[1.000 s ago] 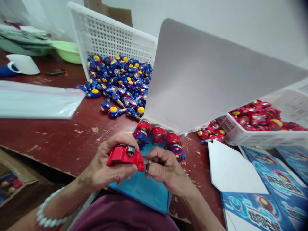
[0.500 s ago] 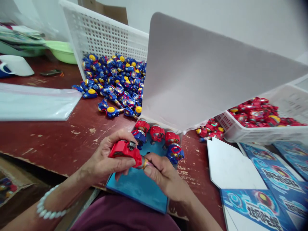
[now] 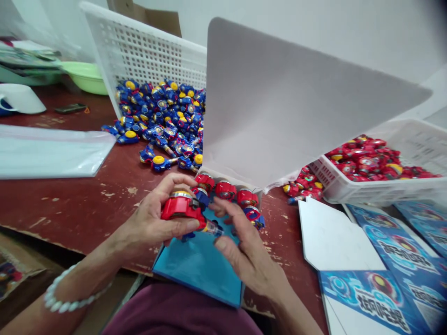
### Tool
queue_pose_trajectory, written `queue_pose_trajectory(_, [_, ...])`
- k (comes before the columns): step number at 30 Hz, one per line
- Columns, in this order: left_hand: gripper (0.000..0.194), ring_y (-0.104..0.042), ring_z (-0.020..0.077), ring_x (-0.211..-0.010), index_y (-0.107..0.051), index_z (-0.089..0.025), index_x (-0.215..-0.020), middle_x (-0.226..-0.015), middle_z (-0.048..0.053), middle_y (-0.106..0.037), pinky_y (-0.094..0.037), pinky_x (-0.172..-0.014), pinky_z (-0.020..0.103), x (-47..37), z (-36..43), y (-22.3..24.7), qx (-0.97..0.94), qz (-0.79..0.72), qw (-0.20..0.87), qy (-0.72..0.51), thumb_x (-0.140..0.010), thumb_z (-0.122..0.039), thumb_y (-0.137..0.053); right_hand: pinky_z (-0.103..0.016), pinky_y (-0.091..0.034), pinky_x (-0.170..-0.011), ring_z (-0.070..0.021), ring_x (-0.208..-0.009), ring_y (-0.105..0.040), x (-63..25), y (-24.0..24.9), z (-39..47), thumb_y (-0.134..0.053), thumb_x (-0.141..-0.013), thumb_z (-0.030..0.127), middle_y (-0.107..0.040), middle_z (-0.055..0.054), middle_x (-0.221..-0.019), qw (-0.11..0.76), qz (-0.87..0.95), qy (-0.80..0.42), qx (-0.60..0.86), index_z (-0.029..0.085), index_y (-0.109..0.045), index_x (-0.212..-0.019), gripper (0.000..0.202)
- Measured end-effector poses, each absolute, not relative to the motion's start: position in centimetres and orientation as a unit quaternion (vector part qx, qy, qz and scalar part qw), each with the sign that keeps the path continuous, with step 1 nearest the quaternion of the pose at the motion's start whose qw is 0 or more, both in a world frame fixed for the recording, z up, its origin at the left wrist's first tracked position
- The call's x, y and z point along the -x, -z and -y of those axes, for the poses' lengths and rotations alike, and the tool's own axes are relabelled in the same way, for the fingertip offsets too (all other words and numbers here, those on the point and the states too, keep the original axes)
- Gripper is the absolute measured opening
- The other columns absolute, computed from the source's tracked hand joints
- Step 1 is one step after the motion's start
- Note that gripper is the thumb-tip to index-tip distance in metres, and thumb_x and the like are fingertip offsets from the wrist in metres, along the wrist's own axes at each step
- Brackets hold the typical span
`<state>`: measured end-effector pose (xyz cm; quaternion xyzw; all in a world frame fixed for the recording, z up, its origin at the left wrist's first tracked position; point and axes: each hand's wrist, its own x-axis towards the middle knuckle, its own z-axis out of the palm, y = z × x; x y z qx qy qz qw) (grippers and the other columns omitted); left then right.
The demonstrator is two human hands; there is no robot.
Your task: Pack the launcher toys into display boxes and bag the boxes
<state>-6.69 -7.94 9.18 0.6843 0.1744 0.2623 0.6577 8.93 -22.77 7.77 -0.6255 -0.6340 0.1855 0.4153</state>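
Observation:
My left hand (image 3: 157, 216) is closed around a red toy (image 3: 179, 208) with a silver band and a narrow tip pointing right. Beside that tip my right hand (image 3: 244, 246) is open, fingers apart, with nothing in it. Under both hands lies an open box with a light-blue insert (image 3: 200, 272) and its white lid (image 3: 296, 102) raised. Along the box's far side sit red toys (image 3: 226, 190); blue toys (image 3: 253, 216) show at its left and right sides. My hands hide part of the insert.
A white basket (image 3: 157, 51) spills blue toys (image 3: 164, 116) at the back left. Red toys (image 3: 366, 160) fill another white basket (image 3: 391, 190) on the right. Printed cards (image 3: 370, 298) lie at the right. A plastic bag (image 3: 52, 153) and a white mug (image 3: 24, 98) are on the left.
My right hand has let go of the toy's narrow end and opened. The red toy has turned in my left hand, so its silver band now shows on top.

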Motion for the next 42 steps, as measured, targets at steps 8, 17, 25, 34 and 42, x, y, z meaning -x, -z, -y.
queue_pose_trajectory(8, [0.07,-0.062,0.0184,-0.092,-0.025,-0.029,-0.136,-0.123,0.006,-0.055,-0.051,-0.07,0.024,4.3,9.3,-10.2,-0.741,-0.087,0.645,-0.166,-0.079,-0.027,-0.065,-0.043,-0.037,-0.11,-0.0224,-0.133,-0.041,-9.6,-9.8,21.1,-0.056,-0.093,0.028,-0.044,-0.006,-0.143,0.387,0.709,-0.126,0.576,0.03,-0.037,-0.142,0.052])
queue_pose_trajectory(17, [0.049,-0.054,0.025,-0.111,-0.052,-0.022,-0.129,-0.125,0.007,-0.058,-0.04,-0.099,0.036,5.8,7.4,-8.8,-0.833,-0.167,0.389,-0.357,-0.083,-0.032,-0.062,-0.049,-0.04,-0.104,-0.0273,-0.125,-0.045,-10.7,-4.6,22.9,-0.064,-0.087,0.026,-0.048,-0.011,-0.134,0.436,0.562,0.114,0.694,0.026,-0.041,-0.138,0.056])
queue_pose_trajectory(25, [0.05,-0.031,0.0213,-0.139,-0.037,-0.021,-0.143,-0.149,0.008,-0.04,-0.02,-0.115,0.042,5.2,6.8,-4.7,-0.895,-0.147,0.357,-0.222,-0.096,-0.039,-0.037,-0.044,-0.042,-0.105,-0.0243,-0.132,-0.041,-10.0,-2.1,20.9,-0.055,-0.091,0.018,-0.042,-0.013,-0.14,0.349,0.62,-0.009,0.703,0.025,-0.037,-0.141,0.054])
queue_pose_trajectory(34, [0.043,-0.045,0.0217,-0.128,-0.049,-0.019,-0.132,-0.137,0.009,-0.052,-0.031,-0.111,0.038,4.3,7.1,-4.7,-0.783,-0.163,0.513,-0.313,-0.095,-0.04,-0.04,-0.052,-0.039,-0.107,-0.0273,-0.137,-0.032,-9.0,-0.3,20.3,-0.05,-0.093,0.02,-0.035,-0.015,-0.145,0.384,0.595,0.04,0.705,0.021,-0.023,-0.148,0.061])
queue_pose_trajectory(42, [0.036,-0.039,0.0298,-0.126,-0.059,-0.015,-0.109,-0.12,0.01,-0.057,-0.023,-0.11,0.042,3.6,-6.3,-1.8,-0.734,-0.336,0.431,-0.404,-0.073,-0.016,-0.059,-0.045,-0.056,-0.086,-0.0274,-0.12,-0.054,-10.4,-5.5,25.1,-0.052,-0.091,0.02,-0.05,-0.012,-0.136,0.423,0.529,0.148,0.721,0.027,-0.038,-0.142,0.053])
